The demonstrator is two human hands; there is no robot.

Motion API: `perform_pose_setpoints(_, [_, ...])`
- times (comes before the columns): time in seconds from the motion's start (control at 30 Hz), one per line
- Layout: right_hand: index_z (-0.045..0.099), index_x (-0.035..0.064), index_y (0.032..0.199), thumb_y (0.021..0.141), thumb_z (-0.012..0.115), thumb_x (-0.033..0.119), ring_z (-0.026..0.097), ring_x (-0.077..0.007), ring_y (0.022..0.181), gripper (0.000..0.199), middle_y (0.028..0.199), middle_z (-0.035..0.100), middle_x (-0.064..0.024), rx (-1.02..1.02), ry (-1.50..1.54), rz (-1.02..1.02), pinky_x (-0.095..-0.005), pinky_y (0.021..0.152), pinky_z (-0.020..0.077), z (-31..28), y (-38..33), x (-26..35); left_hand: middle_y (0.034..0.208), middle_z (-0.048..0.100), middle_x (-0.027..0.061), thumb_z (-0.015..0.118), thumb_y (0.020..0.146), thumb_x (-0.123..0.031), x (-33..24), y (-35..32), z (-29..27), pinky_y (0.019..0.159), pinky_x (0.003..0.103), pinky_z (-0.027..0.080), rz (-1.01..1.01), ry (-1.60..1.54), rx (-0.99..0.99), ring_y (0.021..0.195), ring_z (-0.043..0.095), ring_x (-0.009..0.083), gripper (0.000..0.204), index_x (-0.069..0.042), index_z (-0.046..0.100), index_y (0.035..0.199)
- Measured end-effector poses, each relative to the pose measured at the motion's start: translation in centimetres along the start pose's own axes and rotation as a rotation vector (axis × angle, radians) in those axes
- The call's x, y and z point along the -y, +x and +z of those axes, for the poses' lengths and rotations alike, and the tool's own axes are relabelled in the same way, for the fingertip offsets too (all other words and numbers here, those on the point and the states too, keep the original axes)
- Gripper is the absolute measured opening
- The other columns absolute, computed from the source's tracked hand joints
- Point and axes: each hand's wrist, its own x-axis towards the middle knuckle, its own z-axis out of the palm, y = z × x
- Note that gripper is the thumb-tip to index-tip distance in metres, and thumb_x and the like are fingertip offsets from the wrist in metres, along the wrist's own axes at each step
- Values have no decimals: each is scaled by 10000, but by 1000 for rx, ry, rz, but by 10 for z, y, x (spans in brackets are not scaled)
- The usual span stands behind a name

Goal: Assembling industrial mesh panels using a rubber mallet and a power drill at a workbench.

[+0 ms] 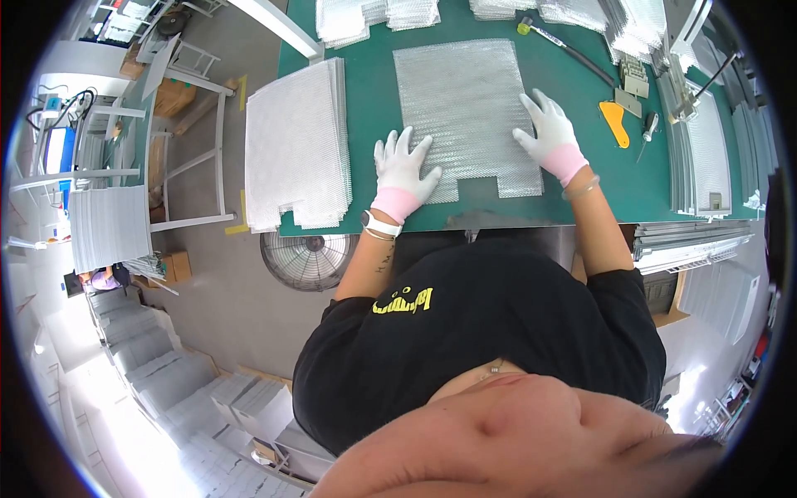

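Note:
A silvery mesh-like metal sheet (465, 108) lies flat on the green table top (374, 91), a notch cut in its near edge. My left hand (403, 173), in a white glove with a pink cuff, rests at the sheet's left edge, fingers spread and fingertips on it. Gloved the same way, my right hand (550, 133) touches the right edge with fingers apart. Neither hand grips anything. To the left stands a stack of similar pale sheets (295, 149), slightly fanned and hanging a little over the table's edge.
Right of the sheet lie a hammer (573, 54) with a black handle, a yellow-orange tool (614, 124), a screwdriver (650, 129) and small metal blocks (633, 79). More sheet stacks (342, 21) line the far side. A round fan (311, 257) stands below the table's front edge.

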Motion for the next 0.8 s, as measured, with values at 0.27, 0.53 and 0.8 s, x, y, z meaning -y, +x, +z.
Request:
perform_pose_setpoints(0.27, [615,115,1319,880,635,400,530,-376,1265,524,1352,559,-206,80,-91,-87,-454,1065,444,-14,79,26,1514,381,215,692,844,-437,-4,6,-9,1206,592,148,-56,-43,-27,1438,273,457,534,-127,656,1277])
perform_pose_setpoints(0.53, [512,-11,1361,959,559,298,548,-434,1212,509,1324,511,-315,-123,170,102,-490,999,490,49,293,95,1494,374,243,736,811,-364,-15,-17,-33,1184,607,182,17,-155,-232,1403,302,481,523,-46,632,1213])
perform_pose_setpoints(0.8, [770,96,1041,914,579,165,701,-352,1014,239,1123,714,-192,65,-496,55,-452,870,568,11,325,144,1432,442,204,749,797,-257,-3,-62,-37,1165,580,230,-54,-275,-238,1395,323,474,454,-47,620,1177])
